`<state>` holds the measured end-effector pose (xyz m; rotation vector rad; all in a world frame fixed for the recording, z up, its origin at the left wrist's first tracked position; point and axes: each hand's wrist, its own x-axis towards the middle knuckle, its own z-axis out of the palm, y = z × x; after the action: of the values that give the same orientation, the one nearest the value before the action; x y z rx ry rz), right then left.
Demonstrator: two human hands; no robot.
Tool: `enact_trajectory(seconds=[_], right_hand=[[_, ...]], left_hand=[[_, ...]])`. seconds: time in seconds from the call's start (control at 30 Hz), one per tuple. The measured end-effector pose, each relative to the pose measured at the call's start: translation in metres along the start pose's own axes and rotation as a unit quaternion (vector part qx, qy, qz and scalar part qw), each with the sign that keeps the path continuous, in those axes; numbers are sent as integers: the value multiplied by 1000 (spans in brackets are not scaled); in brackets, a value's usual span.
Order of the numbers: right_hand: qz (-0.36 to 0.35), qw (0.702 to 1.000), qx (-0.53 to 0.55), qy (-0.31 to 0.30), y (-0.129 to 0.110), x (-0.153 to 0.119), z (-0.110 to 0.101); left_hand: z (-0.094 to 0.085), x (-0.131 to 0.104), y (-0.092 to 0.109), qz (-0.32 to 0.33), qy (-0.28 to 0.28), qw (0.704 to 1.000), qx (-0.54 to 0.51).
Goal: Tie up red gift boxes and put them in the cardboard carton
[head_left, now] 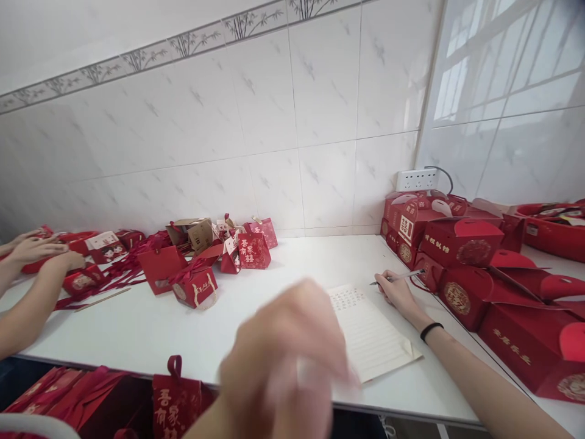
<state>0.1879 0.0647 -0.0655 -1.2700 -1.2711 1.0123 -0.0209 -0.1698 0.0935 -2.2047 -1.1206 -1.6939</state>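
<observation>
My right hand (398,291) grips a pen (407,276) at the right edge of a lined notepad (377,341). The pen's tip points left, above the table. Rows of handwriting fill the top of the page, and its lower right corner curls up. A dark band circles my right wrist. Close to the camera, my left hand (292,341) is raised in front of the notepad and hides its left part. That hand is bent and smeared by motion, so its fingers cannot be made out.
Red gift boxes (461,244) are stacked at the right, below a power strip (417,180). A red basin (553,228) stands behind them. More small red boxes (196,283) and ribbons lie left on the white table (256,323). Another person's hands (39,250) work at the far left.
</observation>
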Motion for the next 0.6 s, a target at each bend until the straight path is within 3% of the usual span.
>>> enact_trajectory(seconds=[0.03,0.07,0.13,0.17,0.23,0.3,0.43,0.6], right_hand=[[-1,1000,-2,0,1,1,0],[-1,1000,-4,0,2,2,1],[-3,1000,-8,2,5,5,2],[-5,1000,-9,4,6,6,3],[-10,1000,-12,6,6,8,5],[-15,1000,-13,6,5,10,6],[-20,1000,-13,5,3,12,7],[-13,1000,-5,0,4,14,6]], left_hand=[[12,14,-20,-2,-8,1000,9],[23,26,-45,-13,-49,997,54],[36,45,-102,-86,-159,955,236],[37,52,-131,-128,-224,903,344],[29,59,-183,-171,-264,858,406],[12,62,-222,-212,-275,819,456],[-14,67,-262,-266,-271,764,522],[-16,77,-285,-309,-290,730,536]])
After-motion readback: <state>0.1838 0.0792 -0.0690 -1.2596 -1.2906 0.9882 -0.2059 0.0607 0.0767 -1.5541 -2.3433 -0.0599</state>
